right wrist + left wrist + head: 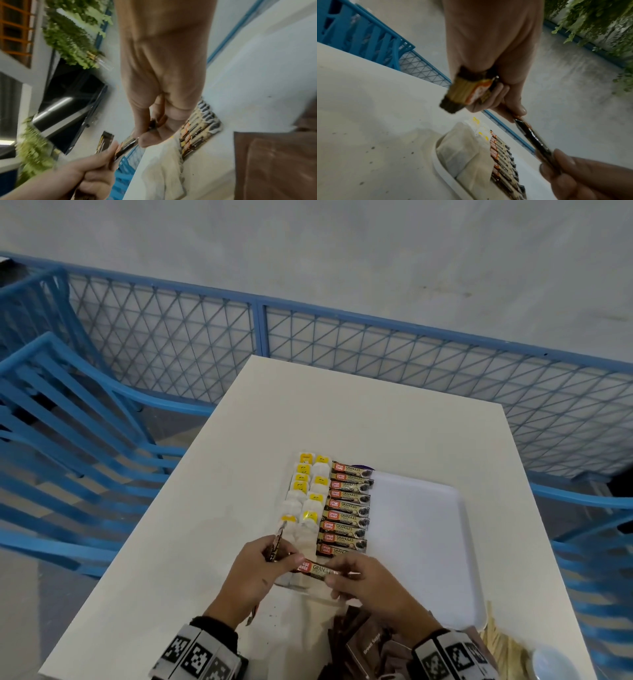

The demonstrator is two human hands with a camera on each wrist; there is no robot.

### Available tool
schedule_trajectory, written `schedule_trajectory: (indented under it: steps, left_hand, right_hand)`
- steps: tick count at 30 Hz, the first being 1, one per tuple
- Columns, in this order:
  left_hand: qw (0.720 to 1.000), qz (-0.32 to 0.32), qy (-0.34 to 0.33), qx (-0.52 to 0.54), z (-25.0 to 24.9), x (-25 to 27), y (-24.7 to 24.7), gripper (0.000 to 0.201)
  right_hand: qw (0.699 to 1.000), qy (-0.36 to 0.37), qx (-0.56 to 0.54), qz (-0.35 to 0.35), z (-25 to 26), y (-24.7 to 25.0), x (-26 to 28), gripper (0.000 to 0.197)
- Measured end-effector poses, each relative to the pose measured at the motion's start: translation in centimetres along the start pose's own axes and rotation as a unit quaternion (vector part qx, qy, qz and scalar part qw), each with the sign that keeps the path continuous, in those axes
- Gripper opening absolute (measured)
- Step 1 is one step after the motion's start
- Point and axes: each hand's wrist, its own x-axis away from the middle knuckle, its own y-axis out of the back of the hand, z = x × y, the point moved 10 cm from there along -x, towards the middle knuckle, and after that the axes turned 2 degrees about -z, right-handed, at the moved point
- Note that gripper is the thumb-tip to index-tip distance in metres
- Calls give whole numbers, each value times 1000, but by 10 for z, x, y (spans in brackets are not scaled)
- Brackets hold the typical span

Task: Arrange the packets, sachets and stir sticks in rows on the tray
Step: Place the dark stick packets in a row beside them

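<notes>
Two hands share one coffee stick above the near edge of the tray.

Lower centre, head view: the left hand [251, 571] curls round a bundle of sticks [462, 89] while its thumb and forefinger pinch one end of a single stick [317, 568]; the right hand [368, 580] pinches the other end; the tray [428, 542] lies mid-frame on the table [342, 412]; its left side holds two columns of tea bags [305, 494], then a column of coffee sticks [349, 508]; its right side is bare; brown sugar sachets [368, 648] and wooden stirrers [503, 645] lie at lower right, off the tray.
</notes>
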Motion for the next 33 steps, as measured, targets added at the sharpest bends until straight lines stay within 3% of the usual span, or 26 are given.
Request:
schedule_trajectory:
  steps: [3,7,13,19,24,29,33]
  left_hand:
    - [1000,-6,10,3,6,2,2,8]
    - [996,-2,66,67,19,5,-4,9]
    - [960,-29,175,218,46,5,3,3]
    - [952,-26,148,268,39,6,3,3]
    - [926,-3,163,339,38,7,-3,12]
    - [932,18,148,331,34,9,-5,17]
    - [948,69,129,281,25,11,-14,21]
  right_hand:
    - [995,-14,-86,-47,-8,17,3,14]
    - [990,-14,-101,-94,-10,35,1,21]
    - [969,-44,62,-233,-23,86,4,7]
    - [956,-76,160,-235,-40,87,-11,15]
    - [950,-72,173,-250,-38,85,-20,18]
    - [941,-83,196,-262,-39,86,-23,20]
    - [923,-12,281,-262,-7,72,-18,25]
